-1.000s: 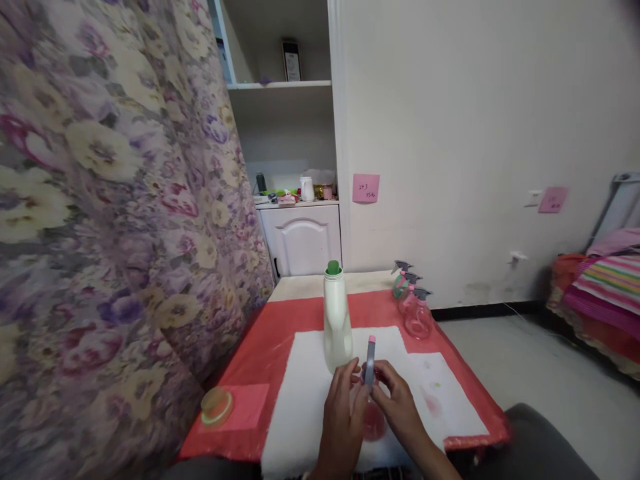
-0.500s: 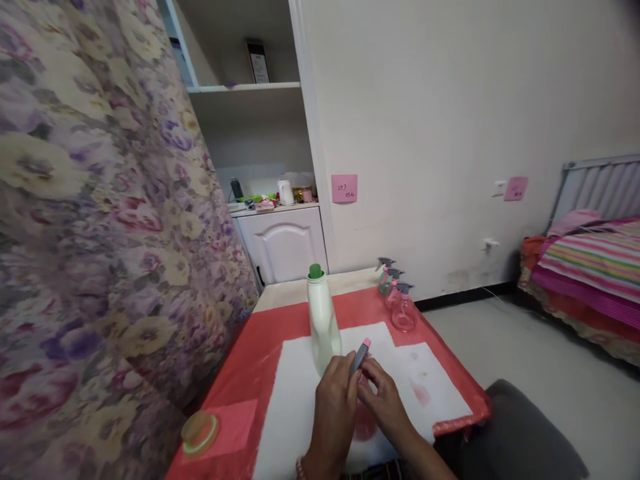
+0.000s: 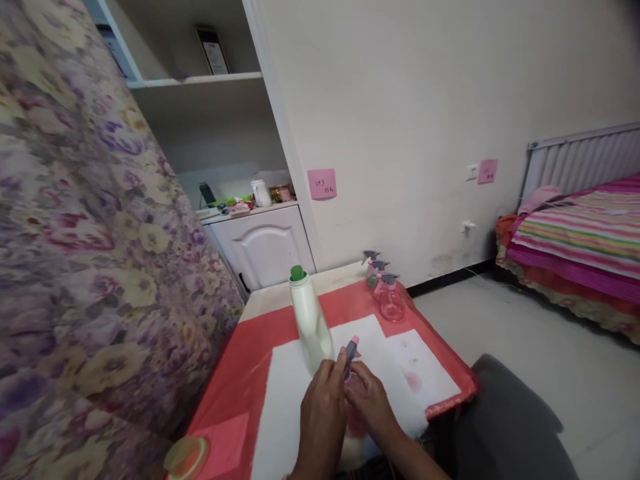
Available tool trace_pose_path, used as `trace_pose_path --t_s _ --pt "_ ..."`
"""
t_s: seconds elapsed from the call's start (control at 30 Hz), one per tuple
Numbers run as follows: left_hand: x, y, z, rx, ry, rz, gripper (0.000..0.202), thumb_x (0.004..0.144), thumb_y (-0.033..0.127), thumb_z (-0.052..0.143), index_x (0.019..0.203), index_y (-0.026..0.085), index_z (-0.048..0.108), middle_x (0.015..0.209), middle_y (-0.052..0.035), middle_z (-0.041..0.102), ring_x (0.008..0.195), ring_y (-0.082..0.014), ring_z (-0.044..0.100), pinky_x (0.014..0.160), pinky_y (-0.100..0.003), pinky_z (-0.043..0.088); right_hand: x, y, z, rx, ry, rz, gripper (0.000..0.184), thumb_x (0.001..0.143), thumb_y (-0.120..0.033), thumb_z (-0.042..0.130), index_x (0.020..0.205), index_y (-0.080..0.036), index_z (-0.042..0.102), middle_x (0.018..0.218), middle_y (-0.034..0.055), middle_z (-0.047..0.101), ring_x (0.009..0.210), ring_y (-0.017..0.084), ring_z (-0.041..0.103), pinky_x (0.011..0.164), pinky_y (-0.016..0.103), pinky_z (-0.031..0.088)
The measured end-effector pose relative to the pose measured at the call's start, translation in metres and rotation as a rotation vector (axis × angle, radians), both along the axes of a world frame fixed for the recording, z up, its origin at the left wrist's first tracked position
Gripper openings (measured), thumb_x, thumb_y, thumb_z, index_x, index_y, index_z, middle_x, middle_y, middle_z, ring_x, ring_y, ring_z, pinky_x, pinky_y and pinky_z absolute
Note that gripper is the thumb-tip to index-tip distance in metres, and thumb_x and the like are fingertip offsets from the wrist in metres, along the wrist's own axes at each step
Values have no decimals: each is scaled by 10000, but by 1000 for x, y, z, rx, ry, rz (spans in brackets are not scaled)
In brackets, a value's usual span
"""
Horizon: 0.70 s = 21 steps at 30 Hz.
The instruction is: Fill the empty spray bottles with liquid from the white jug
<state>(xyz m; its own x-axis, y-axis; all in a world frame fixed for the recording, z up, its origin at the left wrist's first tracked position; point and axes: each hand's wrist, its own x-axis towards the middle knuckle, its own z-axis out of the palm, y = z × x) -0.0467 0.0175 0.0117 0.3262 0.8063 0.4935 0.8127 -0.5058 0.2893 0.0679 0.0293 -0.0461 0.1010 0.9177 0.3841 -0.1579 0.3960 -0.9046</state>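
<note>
Close to the table's near side, my left hand (image 3: 323, 407) is closed around a grey spray head with a pink nozzle tip (image 3: 352, 353). My right hand (image 3: 374, 408) is closed just beside it, at the neck of a pink see-through spray bottle (image 3: 356, 421). Both hands hide much of the bottle and the joint between it and the spray head. Just beyond my left hand stands a tall pale-green bottle (image 3: 311, 327) with green showing at its mouth (image 3: 297, 273). White sheets (image 3: 280, 400) lie beneath the hands and bottles.
Several spray bottles (image 3: 391, 305) with grey heads stand at the table's back right. A roll of tape (image 3: 186, 460) lies by a pink paper (image 3: 227, 440) at the front left. A dark stool (image 3: 505, 420) stands right of the red-covered table (image 3: 240, 367). A flowered curtain (image 3: 100, 267) hangs left.
The camera view has turned and tilted, shifting most things left in the picture. Both hands remain together on the spray bottle, and the spray head has turned slightly.
</note>
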Motion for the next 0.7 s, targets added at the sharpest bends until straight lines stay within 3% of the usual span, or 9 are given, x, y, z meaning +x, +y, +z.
trace_pose_path --t_s 0.27,0.47,0.7 --pt "-9 -5 4 21 163 53 550 905 57 380 1420 232 460 1027 -43 724 853 -169 659 772 -292 522 6 -4 6 37 -53 42 255 859 -346 613 1079 -229 667 1038 46 697 1008 230 650 933 340 502" --pt "-13 -3 9 -8 110 -1 555 902 78 383 1427 248 449 1046 -38 732 876 -164 669 784 -283 534 10 -4 9 47 -113 25 251 836 -276 630 1078 -233 681 1058 54 709 1026 243 650 938 356 491" --pt "-11 -3 3 28 96 14 565 883 44 397 1411 231 470 960 -31 738 829 -165 669 756 -277 539 4 -2 4 -26 -114 -58 230 763 -222 685 993 -221 682 977 45 736 976 261 671 903 372 504"
